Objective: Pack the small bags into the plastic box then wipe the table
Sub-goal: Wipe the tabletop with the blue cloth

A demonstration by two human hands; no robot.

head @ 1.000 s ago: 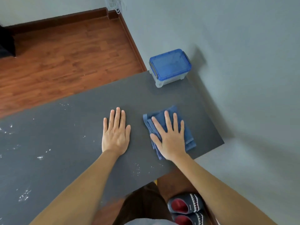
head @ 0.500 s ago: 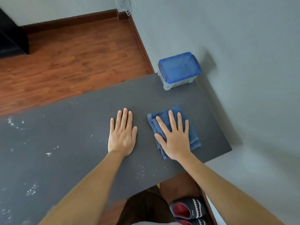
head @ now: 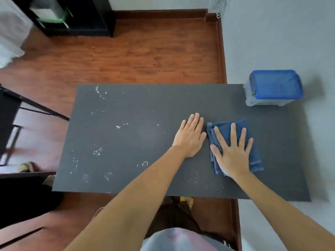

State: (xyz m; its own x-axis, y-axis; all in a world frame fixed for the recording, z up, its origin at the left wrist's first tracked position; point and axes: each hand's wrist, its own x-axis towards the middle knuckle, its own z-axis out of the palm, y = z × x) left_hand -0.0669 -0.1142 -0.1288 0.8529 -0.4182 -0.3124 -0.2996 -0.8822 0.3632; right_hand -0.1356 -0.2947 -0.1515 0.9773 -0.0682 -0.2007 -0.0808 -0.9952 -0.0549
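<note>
A: Head view: your plastic box (head: pixel 274 88) sits at the far right corner of the bench (head: pixel 126 142), against the grey wall. Its body is cloudy clear plastic under a translucent blue lid, which is on, with a dark clip at the left end. Whether any bags are inside, you can't tell from here.

B: And the cloth?

A: The blue cloth (head: pixel 253 156) lies folded in layers on the right part of the bench, nearer you than the box and well apart from it. Your right hand (head: pixel 231 154) is pressed flat on it, fingers spread, gripping nothing.

B: My left?

A: Your left hand (head: pixel 190 137) lies flat and empty on the bare bench just beside the cloth, fingers together. White specks (head: pixel 97 151) dot the dark surface to its left.
</note>
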